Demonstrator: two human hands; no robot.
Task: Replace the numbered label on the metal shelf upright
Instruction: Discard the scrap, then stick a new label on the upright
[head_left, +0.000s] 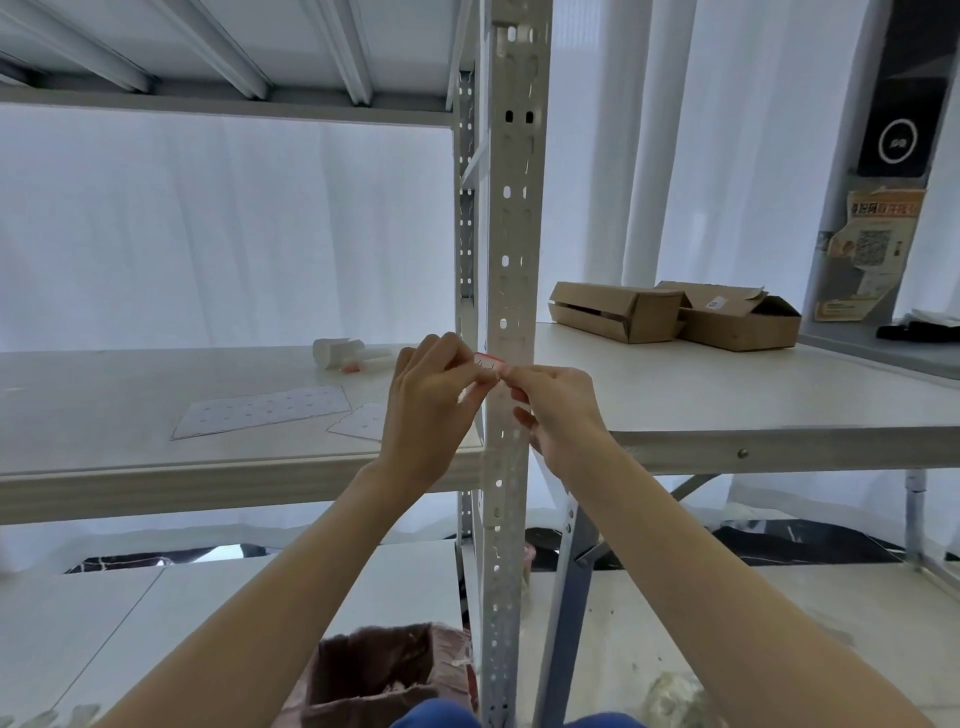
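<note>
A pale perforated metal upright (511, 234) runs top to bottom through the middle of the view. Just left of it, at shelf height, a small white label with a red border (487, 362) is pinched between both hands. My left hand (431, 405) grips its left side with thumb and fingers closed. My right hand (556, 410) pinches its right edge in front of the upright. The writing on the label is too blurred to read. Fingers hide most of the label.
On the left shelf (156, 457) lie label backing sheets (260, 410) and a white roll (337, 352). Two cardboard boxes (675, 314) sit on the right table. A brown bag (384, 670) stands below on the floor.
</note>
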